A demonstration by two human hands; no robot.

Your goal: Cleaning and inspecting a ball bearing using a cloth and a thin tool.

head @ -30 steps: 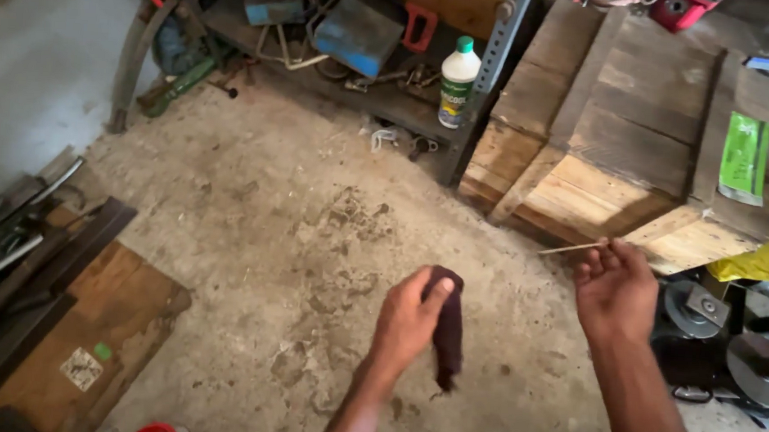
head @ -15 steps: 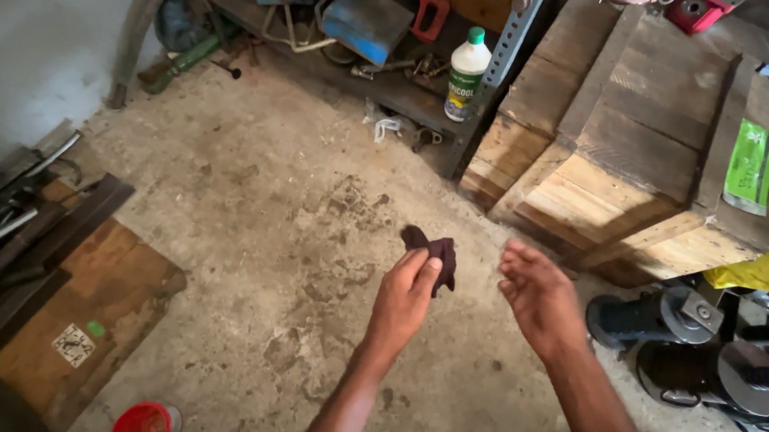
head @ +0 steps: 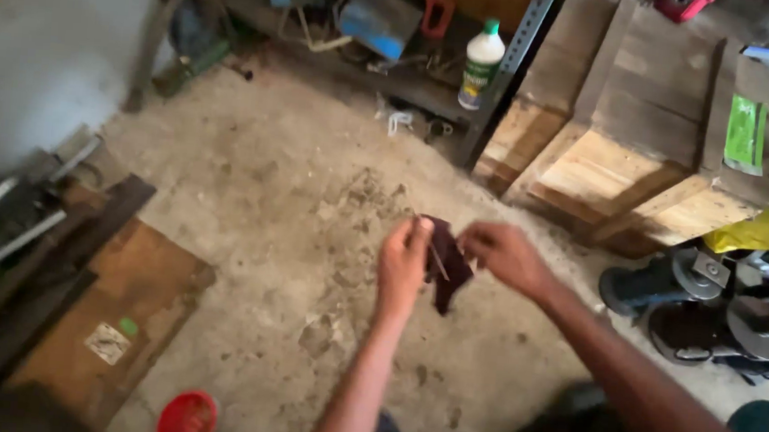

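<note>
Left hand (head: 404,264) pinches the dark maroon cloth (head: 447,267) at its top edge, cloth hanging just right of the palm. Right hand (head: 504,254) grips the cloth's other side, fingers closed, a thin stick (head: 437,260) between both hands. Wooden crates (head: 627,161) beyond the right hand, red lid (head: 187,418) well below-left of the left.

Matt dark cloth (head: 447,264), rough concrete floor (head: 295,201) (stained), raw wooden crates (head: 624,143).

Cloth (head: 447,267) between hands, crates (head: 633,143) beyond
</note>
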